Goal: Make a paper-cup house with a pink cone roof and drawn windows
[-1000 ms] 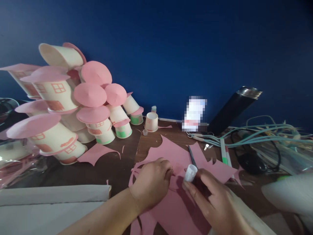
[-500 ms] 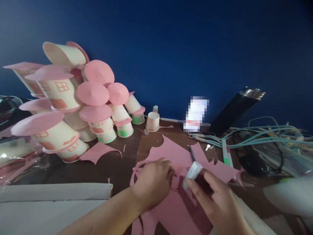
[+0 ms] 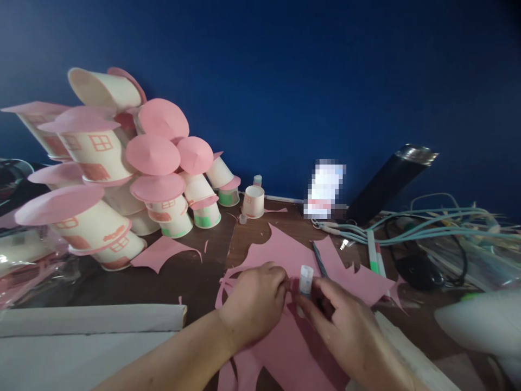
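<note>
My left hand (image 3: 254, 304) is curled, its fingertips pinching a small pink paper piece (image 3: 293, 284) down on the big cut-up pink paper sheet (image 3: 285, 347). My right hand (image 3: 345, 331) grips a white glue stick (image 3: 306, 279), held nearly upright with its lower end by the small piece. The two hands almost touch. A dark pen-like tool (image 3: 319, 259) lies on the pink sheet just beyond the glue stick.
A pile of paper-cup houses with pink cone roofs (image 3: 118, 168) fills the left. A single cup (image 3: 253, 202) stands at the back. A black flask (image 3: 386, 182), cables (image 3: 439, 225), markers (image 3: 373, 254) and a computer mouse (image 3: 419, 270) crowd the right. A white paper roll (image 3: 89, 320) lies front left.
My right hand has moved the glue stick left, from tilted to nearly upright, up against the small pink piece under my left fingertips. My left hand has stayed in place.
</note>
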Tool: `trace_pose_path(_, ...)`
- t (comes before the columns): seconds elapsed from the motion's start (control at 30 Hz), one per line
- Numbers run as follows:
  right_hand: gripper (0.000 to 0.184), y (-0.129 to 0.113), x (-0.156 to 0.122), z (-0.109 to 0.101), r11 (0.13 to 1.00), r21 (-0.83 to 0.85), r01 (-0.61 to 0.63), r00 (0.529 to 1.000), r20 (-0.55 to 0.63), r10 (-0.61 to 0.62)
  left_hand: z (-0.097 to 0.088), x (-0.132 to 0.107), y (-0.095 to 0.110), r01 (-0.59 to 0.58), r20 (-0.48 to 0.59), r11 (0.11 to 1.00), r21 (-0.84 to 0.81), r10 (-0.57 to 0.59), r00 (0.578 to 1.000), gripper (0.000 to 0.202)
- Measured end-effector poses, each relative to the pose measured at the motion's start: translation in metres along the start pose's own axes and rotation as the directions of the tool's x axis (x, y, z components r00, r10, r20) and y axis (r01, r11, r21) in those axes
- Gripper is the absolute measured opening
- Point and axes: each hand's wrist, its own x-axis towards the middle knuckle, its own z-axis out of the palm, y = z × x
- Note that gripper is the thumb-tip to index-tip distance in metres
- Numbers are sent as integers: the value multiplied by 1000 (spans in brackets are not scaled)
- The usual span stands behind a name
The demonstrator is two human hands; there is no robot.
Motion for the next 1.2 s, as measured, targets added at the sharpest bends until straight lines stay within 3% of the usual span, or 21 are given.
trace_pose_path(0.27, 30, 3, -10, -5, 970, 237, -48, 988, -134, 82, -1, -3, -1, 33, -37, 996, -88, -36, 999, 21)
trace_pose_path(0.47, 21, 6, -5, 4, 987, 152, 46, 989, -149, -23, 0, -1, -1, 42, -32, 995, -94, -45, 998, 19)
trace_pose_path(0.73, 14, 2, -3, 1, 988, 15, 151, 985, -82, -149, 0, -2, -3, 31, -29, 997, -75, -33, 999, 18)
trace_pose_path(0.97, 21, 13, -13, -2, 989, 92, 114, 954, -287, -84, -3, -2, -1, 35, -20, 995, -89, -37, 999, 21)
trace_pose_path(1.07, 19, 12, -12, 0, 988, 69, 141, 961, -250, -120, -3, -2, -1, 39, -16, 995, -89, -41, 999, 21)
trace_pose_path(1.2, 18, 7, -5, 4, 984, 60, 169, 981, -103, -162, -1, -1, -2, 43, -14, 995, -89, -44, 999, 20)
